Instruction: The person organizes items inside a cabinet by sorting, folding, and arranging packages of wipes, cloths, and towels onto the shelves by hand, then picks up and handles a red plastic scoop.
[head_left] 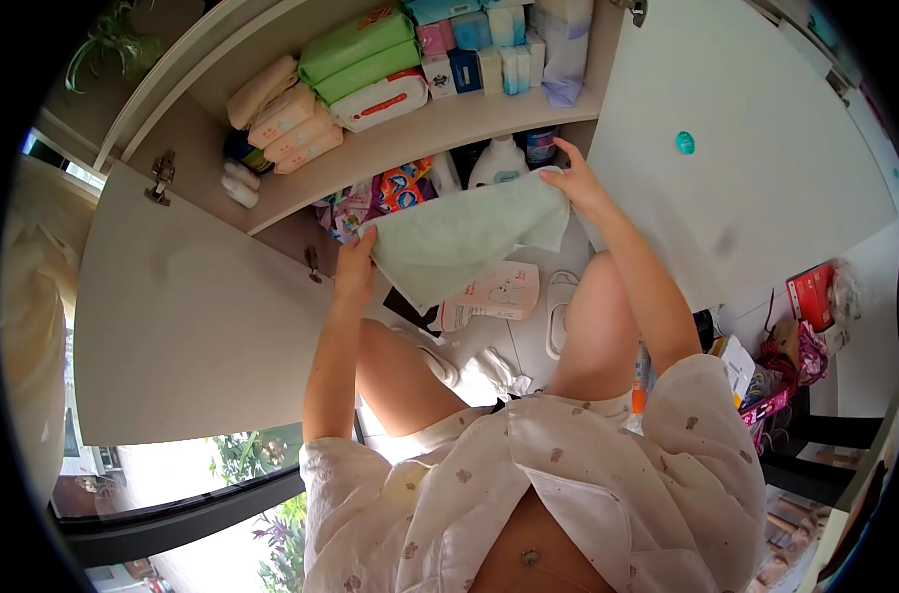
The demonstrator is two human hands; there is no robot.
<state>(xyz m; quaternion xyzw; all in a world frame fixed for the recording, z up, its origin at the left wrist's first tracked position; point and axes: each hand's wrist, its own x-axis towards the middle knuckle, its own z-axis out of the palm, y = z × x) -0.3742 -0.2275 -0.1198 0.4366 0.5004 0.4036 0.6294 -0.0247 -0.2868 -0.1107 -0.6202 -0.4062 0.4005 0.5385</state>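
Note:
A pale green cloth [459,237] is stretched between my two hands in front of the open cupboard. My left hand [355,265] pinches its left corner. At the upper right corner, my right hand [576,184] grips the cloth between thumb and fingers. The cloth's lower edge hangs loose over a pink printed packet [504,291] on the floor. Behind the cloth, partly hidden by it, are a white bottle [499,163] and orange and purple packages [403,185] in the lower compartment.
The shelf [370,148] holds green packs [361,54], peach packs [293,124] and several small boxes. Cupboard doors stand open at left [193,316] and right [746,138]. A white crumpled item [496,374] lies between my feet. Bags and boxes [785,366] crowd the right side.

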